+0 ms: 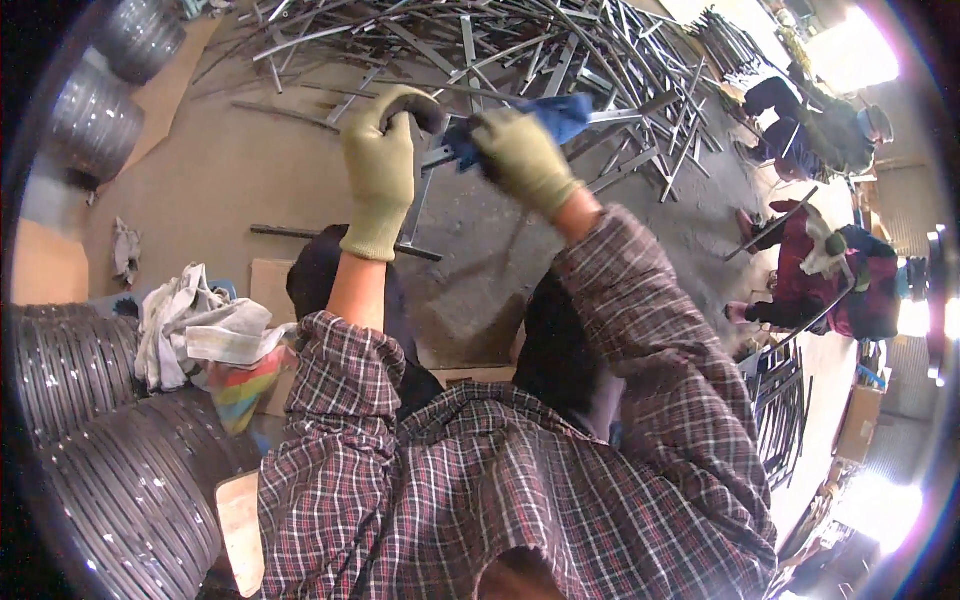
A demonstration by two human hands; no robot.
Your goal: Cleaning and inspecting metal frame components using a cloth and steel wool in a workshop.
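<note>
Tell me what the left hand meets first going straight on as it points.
Likely the pile of metal bars ahead of the left hand, though depth is unclear in this single view.

Pale yellow-green knit glove (376, 200) with dark fingertips (428, 112) on left grip (384, 160), matching glove (538, 175) on right grip (522, 150), dark plaid cloth shirt (450, 470) lined white and red, sleeves (655, 290) below grips, black trousers (558, 345)

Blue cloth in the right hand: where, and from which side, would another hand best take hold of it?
Probably by the bunched end of the blue cloth, coming from the picture's right: that end sticks out past the gloved right hand and looks soft enough to pinch. The hand covers the middle, and blur hides the finer folds.
</note>
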